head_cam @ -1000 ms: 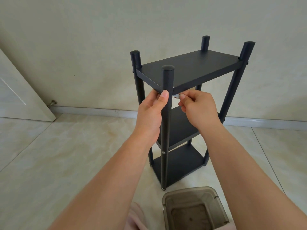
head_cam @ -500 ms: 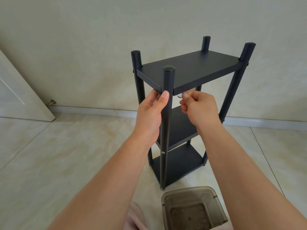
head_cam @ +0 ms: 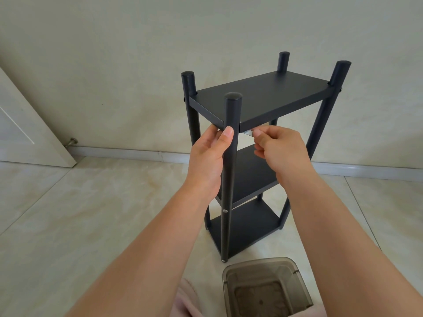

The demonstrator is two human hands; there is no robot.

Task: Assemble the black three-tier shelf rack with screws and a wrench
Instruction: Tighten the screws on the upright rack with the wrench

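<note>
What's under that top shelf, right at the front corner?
Under the top shelf, the right hand pinches a small silver piece beside the front post. Its fingers hide most of it.

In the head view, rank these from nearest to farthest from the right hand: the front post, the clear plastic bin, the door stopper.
From the right hand:
1. Front post, just to its left.
2. Clear plastic bin, on the floor below it.
3. Door stopper, far left at the baseboard.

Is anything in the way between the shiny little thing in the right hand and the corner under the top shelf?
Nothing visible blocks it. The right hand pinches the small silver metal piece right beside the black round front post, just under the black top shelf board. The left hand grips the post's other side.
</note>
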